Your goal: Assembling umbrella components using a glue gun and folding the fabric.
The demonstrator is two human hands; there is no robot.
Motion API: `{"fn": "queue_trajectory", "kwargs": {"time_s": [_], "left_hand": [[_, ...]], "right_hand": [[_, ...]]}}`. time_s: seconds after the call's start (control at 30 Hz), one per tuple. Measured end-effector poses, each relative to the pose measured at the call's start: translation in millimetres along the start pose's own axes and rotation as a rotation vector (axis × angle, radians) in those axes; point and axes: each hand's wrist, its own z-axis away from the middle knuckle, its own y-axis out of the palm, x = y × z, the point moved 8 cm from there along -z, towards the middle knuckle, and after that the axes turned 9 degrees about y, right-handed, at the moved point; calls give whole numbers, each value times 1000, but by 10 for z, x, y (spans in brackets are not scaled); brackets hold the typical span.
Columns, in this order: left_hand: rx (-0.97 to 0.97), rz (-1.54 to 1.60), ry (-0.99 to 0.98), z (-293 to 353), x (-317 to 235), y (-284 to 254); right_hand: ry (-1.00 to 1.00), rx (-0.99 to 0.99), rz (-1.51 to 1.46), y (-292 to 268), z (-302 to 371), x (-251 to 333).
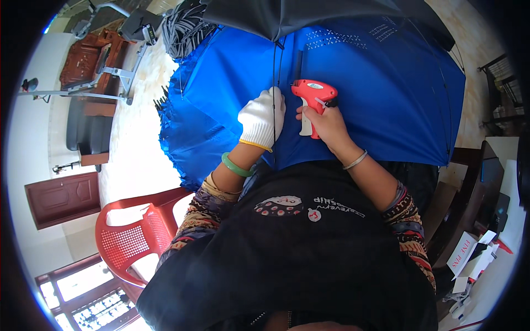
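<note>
My right hand [330, 128] grips a red tagging gun [316, 91] with a pale trigger, its nose pointing left toward a thin dark umbrella rib [274, 66]. A white knitted glove with a yellow cuff covers my left hand [264, 118]. Its fingers are curled closed at the rib and the blue cloth; the fingertips are partly hidden. Spread across my lap lies a blue umbrella canopy [386, 105], with small white prints near its far side. Along the far edge, black umbrella fabric [331, 12] overhangs the blue cloth.
Bunched blue umbrellas [187, 146] lie to the left, with a bundle of grey-black strips [185, 30] beyond. At lower left stands a red plastic chair [130, 237]. To the right are a dark wooden piece of furniture [461, 207] and an opened white box [472, 256].
</note>
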Motion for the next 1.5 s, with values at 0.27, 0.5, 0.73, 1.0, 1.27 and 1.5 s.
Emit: {"fn": "queue_trajectory", "kwargs": {"time_s": [0.27,0.5,0.73,1.0,1.27,1.5], "left_hand": [[32,-36,15,43,-28,-81],[19,-32,16,70,-51,-88],[-7,63,34,93,-70,-64],[-21,82,40,5,-186,-134],[-227,849,-37,-90,616,-661],[205,1237,-101,-338,1821,-254]], "right_hand": [[50,167,-239,75,66,47],[69,172,-231,75,76,17],[107,187,-282,124,31,-72],[255,191,-238,104,-35,-130],[-611,-118,-157,-1301,1863,1483],[-252,-441,-591,-2423,1618,762]]}}
